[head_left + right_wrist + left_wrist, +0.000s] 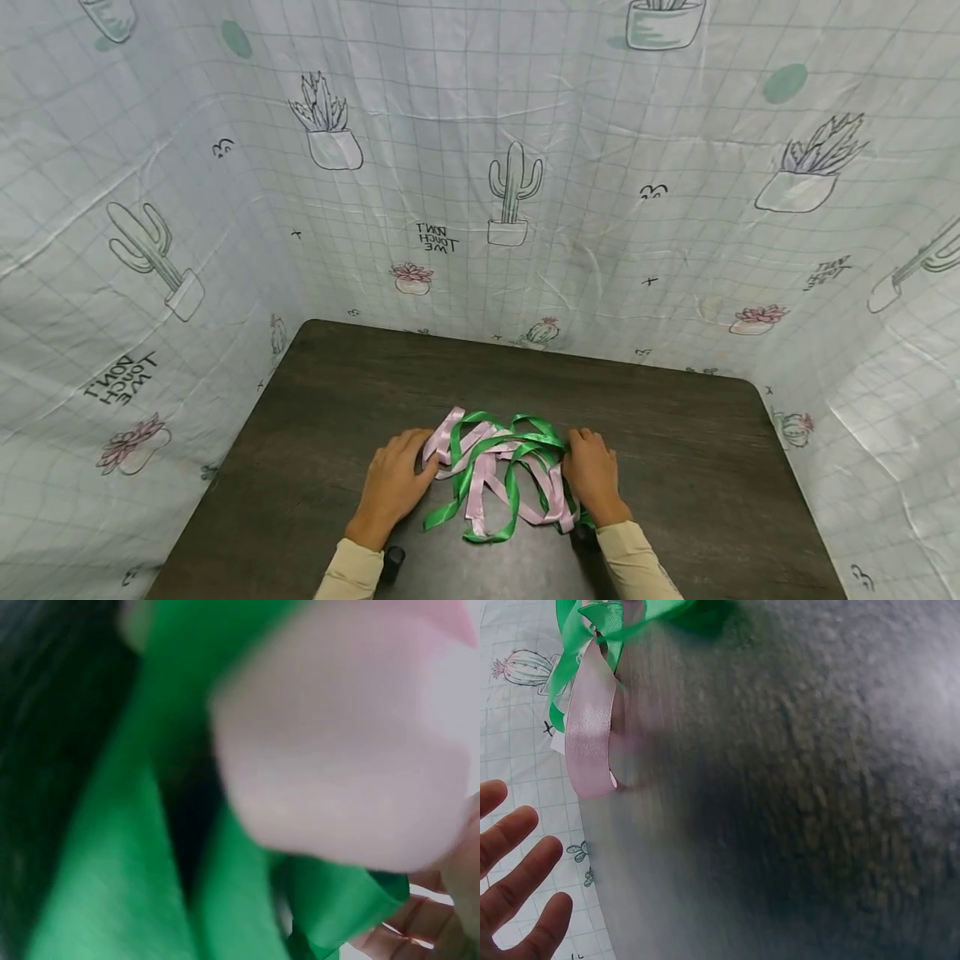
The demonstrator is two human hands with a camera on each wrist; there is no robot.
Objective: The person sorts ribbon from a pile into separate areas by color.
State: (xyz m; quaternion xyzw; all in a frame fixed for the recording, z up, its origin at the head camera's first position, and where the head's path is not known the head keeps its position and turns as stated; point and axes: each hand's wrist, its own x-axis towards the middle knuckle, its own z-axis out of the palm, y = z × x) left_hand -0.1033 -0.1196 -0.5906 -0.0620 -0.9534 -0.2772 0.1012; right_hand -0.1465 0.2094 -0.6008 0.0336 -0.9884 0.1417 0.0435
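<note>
A loose tangle of satin ribbon lies on the dark table, pink ribbon point(476, 504) mixed with green ribbon point(512, 492). At its left edge my left hand point(393, 479) rests with the thumb beside a pink loop. The left wrist view shows that hand's fingers point(532, 870) spread and apart from the pink ribbon point(591, 727). My right hand point(592, 475) is against the right edge of the tangle, fingers loosely bent. In the right wrist view, blurred green ribbon point(105, 892) and pink ribbon point(337, 742) cover much of the scene, partly hiding the fingers point(427, 919).
The dark wood-grain table point(360, 367) has rounded far corners. A white grid-patterned curtain point(450, 108) with cactus drawings hangs behind it and along both sides. Small black devices point(392, 564) sit at the wrists, by the beige sleeves point(348, 571).
</note>
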